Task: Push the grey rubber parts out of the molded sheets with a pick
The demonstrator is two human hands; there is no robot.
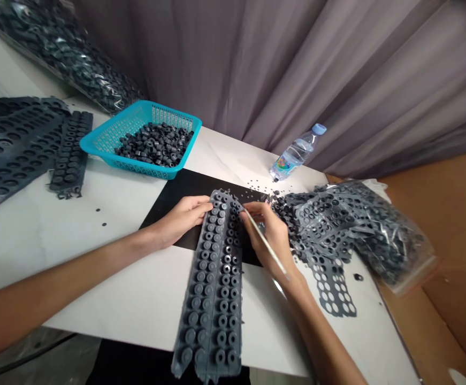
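Observation:
A long dark grey moulded rubber sheet (212, 278) with rows of round raised parts lies lengthwise before me, its near end reaching past the table edge. My left hand (190, 216) grips the sheet's far left edge between thumb and fingers. In my right hand (267, 232) is a thin pale stick-like tool (265, 243), held like a pen, its tip close to the sheet's far right side. What the tip touches is too small to make out. Under the sheet's far half is a black mat (176, 200).
A blue basket (144, 168) holds many small black rubber pieces. Larger sheets (12, 149) lie at left, below a full plastic bag (68, 59). Punched-out sheets (333, 224), loose bits and another bag (397, 251) crowd the right. A water bottle (297, 155) stands near the curtain (224, 69).

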